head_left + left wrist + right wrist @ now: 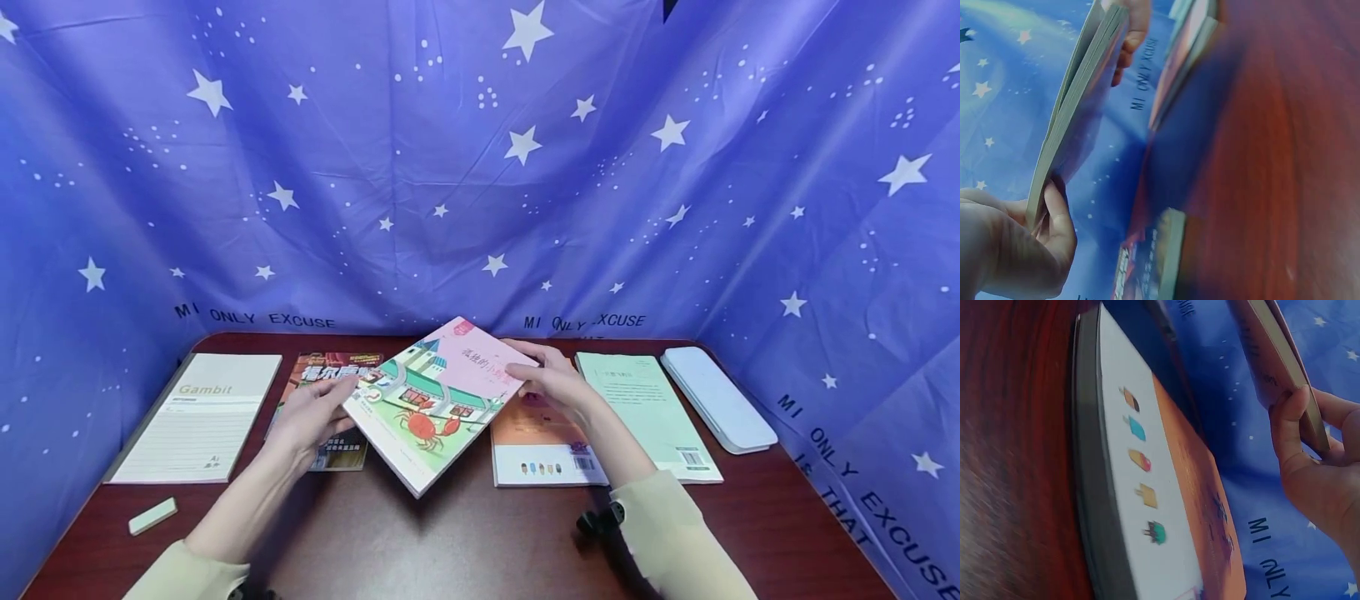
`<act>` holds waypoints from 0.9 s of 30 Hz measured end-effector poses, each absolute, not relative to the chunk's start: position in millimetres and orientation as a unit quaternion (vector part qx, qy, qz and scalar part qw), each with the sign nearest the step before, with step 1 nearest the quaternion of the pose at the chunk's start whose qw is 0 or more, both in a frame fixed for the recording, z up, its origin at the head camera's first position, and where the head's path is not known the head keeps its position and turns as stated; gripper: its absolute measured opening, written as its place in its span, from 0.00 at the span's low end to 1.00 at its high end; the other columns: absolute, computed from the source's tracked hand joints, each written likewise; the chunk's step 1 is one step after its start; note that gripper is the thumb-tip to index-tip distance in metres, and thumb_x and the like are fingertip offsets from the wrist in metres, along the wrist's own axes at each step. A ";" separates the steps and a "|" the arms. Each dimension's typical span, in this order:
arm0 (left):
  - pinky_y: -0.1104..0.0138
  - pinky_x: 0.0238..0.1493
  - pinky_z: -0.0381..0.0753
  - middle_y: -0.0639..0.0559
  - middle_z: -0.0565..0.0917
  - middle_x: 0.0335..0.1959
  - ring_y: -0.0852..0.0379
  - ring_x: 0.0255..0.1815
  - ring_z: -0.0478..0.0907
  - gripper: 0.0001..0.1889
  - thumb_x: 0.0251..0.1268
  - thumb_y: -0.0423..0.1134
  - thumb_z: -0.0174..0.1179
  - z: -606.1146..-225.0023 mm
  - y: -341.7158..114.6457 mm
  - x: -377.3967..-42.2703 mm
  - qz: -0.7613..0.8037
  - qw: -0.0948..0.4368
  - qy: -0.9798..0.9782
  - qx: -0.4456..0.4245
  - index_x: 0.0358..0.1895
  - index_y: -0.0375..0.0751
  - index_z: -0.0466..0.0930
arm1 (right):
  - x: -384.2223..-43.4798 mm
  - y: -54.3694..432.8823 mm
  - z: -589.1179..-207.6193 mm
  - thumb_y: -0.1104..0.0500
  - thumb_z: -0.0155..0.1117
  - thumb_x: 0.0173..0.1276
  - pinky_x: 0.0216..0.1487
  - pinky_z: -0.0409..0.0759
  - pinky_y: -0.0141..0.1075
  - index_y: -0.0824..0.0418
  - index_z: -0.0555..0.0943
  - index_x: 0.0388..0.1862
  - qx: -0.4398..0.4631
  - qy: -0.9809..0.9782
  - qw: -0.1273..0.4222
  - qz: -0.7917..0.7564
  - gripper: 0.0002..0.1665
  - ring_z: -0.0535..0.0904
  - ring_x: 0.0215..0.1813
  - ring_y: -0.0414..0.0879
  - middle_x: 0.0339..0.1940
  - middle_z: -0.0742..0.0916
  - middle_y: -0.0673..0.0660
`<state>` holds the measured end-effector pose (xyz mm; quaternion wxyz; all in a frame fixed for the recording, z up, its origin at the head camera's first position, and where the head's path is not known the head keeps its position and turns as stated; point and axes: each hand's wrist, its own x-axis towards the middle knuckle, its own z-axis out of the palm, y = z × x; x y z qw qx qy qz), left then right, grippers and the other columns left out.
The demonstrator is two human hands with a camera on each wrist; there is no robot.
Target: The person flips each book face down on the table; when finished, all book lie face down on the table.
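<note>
A picture book point(435, 400) with a red crab on its pink and green cover is held up above the table, turned cornerwise. My left hand point(311, 417) grips its left corner; in the left wrist view the fingers of that hand point(1029, 244) curl under the book point(1079, 106). The right hand point(555, 383) pinches the opposite corner, thumb on the cover. From the right wrist view, the hand point(1322, 450) clasps the book's edge point(1279, 356). Beneath and behind lie a dark comic-style book point(337, 454) on the left and an orange and white book point(540, 454) on the right.
A cream "Gambit" notebook point(198, 425) and a white eraser point(152, 517) lie on the left of the brown table point(420, 550). A pale green book point(648, 417) and a white case point(720, 400) lie on the right. Blue star-patterned cloth point(465, 167) hangs around the table.
</note>
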<state>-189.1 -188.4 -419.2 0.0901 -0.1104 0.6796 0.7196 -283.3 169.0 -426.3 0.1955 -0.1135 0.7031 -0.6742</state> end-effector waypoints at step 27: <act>0.77 0.55 0.82 0.59 0.81 0.51 0.70 0.48 0.81 0.29 0.83 0.37 0.48 -417.3 -144.6 -223.1 0.853 0.042 0.506 -0.123 0.81 0.35 0.55 | -241.9 196.9 -422.9 0.71 0.55 0.75 0.38 0.86 0.25 0.62 0.55 0.84 -0.063 0.578 0.131 -0.803 0.41 0.86 0.41 0.38 0.61 0.82 0.51</act>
